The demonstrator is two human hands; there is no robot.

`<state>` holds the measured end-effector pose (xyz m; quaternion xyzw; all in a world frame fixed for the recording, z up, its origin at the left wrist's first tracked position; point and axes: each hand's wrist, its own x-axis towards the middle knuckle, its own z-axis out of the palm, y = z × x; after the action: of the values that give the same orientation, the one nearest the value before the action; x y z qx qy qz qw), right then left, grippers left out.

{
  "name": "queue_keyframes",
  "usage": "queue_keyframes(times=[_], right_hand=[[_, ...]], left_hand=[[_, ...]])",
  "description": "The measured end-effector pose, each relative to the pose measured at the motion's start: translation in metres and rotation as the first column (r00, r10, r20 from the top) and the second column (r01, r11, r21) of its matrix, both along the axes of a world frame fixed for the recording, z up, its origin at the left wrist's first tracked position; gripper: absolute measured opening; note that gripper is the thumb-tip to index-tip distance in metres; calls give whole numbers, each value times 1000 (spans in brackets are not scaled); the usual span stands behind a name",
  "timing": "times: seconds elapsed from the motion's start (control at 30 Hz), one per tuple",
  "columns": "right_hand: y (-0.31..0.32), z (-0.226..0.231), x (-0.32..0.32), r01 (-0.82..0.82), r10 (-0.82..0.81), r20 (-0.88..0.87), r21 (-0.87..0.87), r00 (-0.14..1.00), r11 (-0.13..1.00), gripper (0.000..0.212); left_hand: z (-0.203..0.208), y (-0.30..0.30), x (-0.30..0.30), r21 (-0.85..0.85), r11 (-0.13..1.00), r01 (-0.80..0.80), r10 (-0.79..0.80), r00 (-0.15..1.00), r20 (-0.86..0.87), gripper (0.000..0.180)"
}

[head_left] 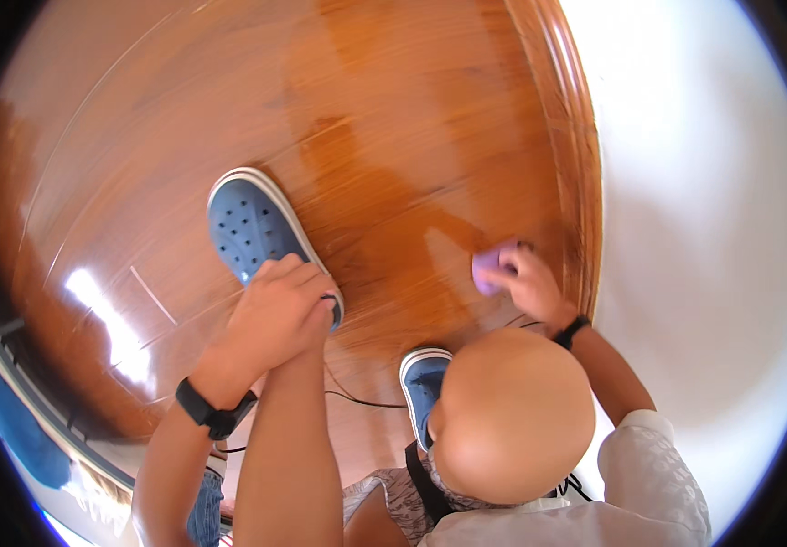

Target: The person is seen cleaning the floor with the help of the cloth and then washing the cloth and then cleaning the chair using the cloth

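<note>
My right hand [532, 284] is closed round a small purple sponge-like pad [492, 266], low over the brown wooden floor [393, 118] near the wall. Motion blurs the hand and pad a little, so the pad's exact kind is unclear. My left hand [282, 305] grips the front of my left ankle [307, 351], just above a blue clog [252, 223] with holes and a white rim. Beside my bent right knee [521, 415] shows the toe of the other blue clog [423, 383]; the rest of it is hidden.
A wooden baseboard [571, 118] runs along the foot of the white wall [685, 182] on my right. A thin black cable [366, 401] crosses the floor between my feet. At the far left edge stands a pale object with dark bars [10, 328].
</note>
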<state>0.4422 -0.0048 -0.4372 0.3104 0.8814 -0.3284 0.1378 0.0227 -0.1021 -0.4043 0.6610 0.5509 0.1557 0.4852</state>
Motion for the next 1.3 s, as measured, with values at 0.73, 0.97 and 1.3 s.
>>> queue_keyframes(times=[0.73,0.97,1.3], right_hand=[[-244,-30,129,916,-992,127,396,18,67,29],[-116,-53,-5,930,-937,-274,232,-218,-284,27],[-2,-51,-112,577,-483,-433,110,761,809,40]], left_hand=[[22,37,28,-226,960,164,-184,980,-69,10],[25,35,13,-266,947,182,-210,974,-81,11],[29,32,9,-259,945,198,-238,962,-132,12]])
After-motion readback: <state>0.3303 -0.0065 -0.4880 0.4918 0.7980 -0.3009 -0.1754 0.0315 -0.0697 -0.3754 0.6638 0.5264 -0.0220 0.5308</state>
